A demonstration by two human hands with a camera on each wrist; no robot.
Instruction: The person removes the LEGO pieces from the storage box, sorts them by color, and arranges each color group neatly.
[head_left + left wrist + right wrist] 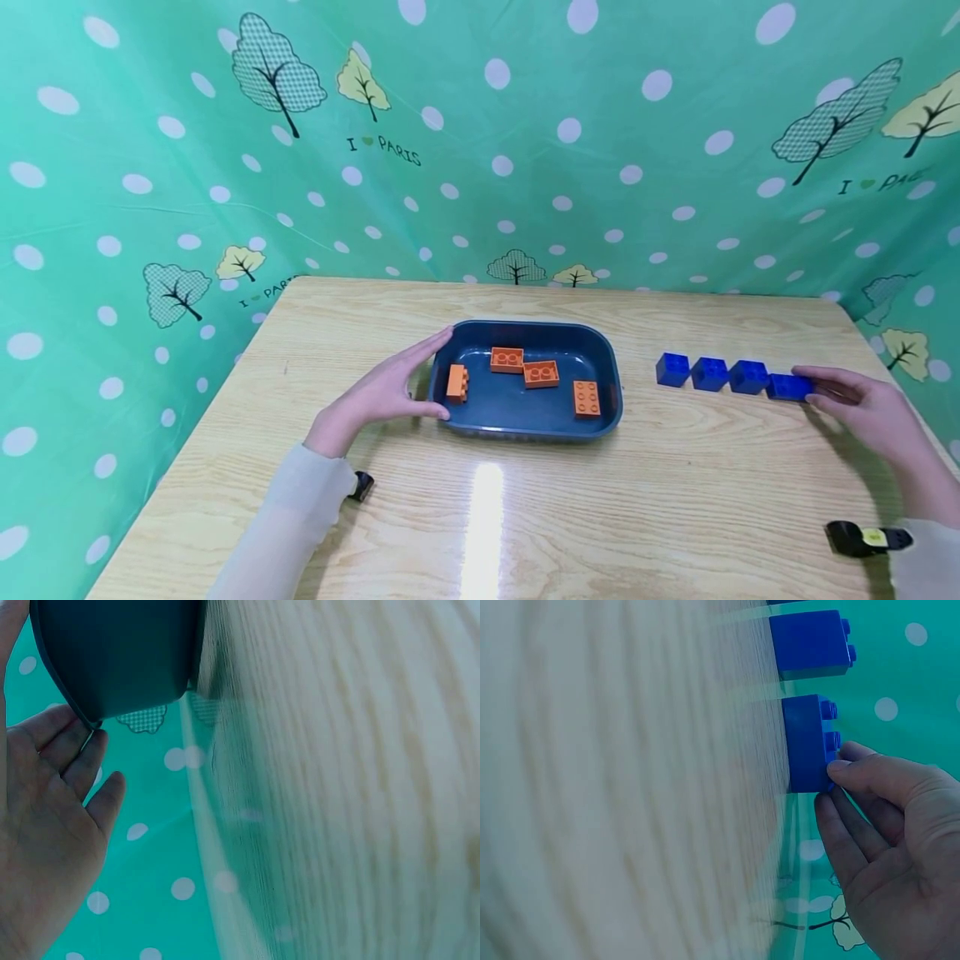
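Observation:
My left hand (382,387) spans the left end of a dark blue plastic tub (525,433), thumb near its front corner and fingers at its back corner. The fingers look fairly straight against the rim in the left wrist view. Several orange toy bricks (587,400) lie apart on the tub's floor, some on their sides. To the right, my right hand (873,408) pinches the end of a blue toy brick (806,742) between thumb and fingers. That brick sits on the table, the rightmost and lowest in a row of blue bricks (709,374).
A light wooden table (637,517) carries everything, with a glare streak in front of the tub. Green dotted cloth (450,125) hangs behind the table and at its sides. A black strap device (862,538) is on my right wrist.

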